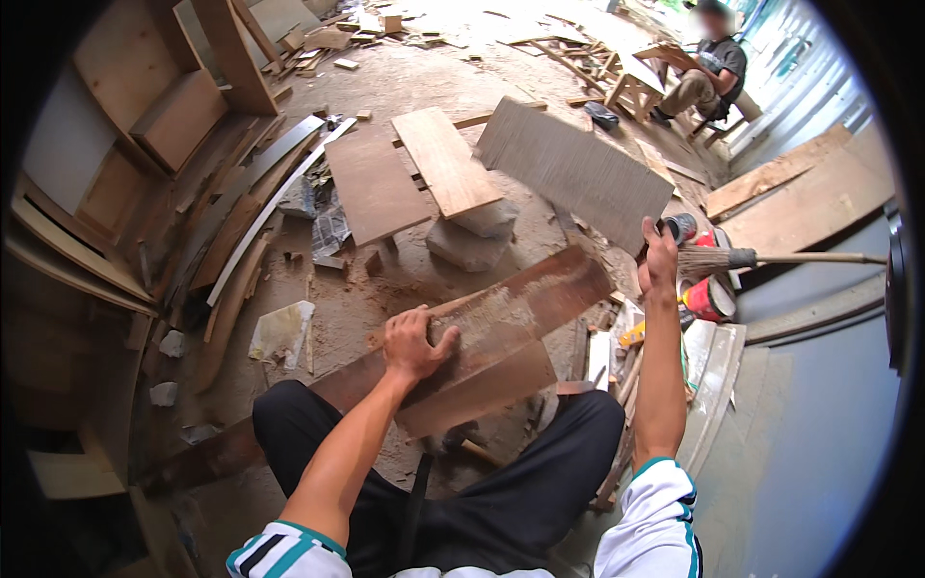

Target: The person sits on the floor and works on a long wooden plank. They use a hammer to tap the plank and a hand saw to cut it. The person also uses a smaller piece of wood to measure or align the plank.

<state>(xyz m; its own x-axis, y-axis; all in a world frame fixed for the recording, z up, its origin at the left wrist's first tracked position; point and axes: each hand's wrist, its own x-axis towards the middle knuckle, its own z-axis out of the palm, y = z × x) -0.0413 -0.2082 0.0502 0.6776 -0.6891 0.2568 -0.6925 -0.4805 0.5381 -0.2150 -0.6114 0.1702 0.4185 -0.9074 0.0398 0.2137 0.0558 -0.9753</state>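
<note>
My right hand [660, 255] grips the lower right corner of a grey-brown wooden board [575, 164], its thumb upright at the edge. The board is held up at a slant, its far end near a pale plank. My left hand [416, 345] lies with thumb and fingers apart on a long, worn brown plank [540, 294]. That plank runs slantwise before my knees. A shorter brown board [482, 390] sits against its near side, between my legs. Beyond my hands are a pale wooden plank [445, 159] and a reddish-brown board [376, 188], beside a stone block [462, 243].
To the right are a broom [718, 258], red cans [708, 299] and leaning boards [800, 193]. Curved strips [265, 207] and wooden cabinets [178, 116] line the left. A person [708, 72] sits at the far right holding a board. Wood scraps [337, 39] litter the far floor.
</note>
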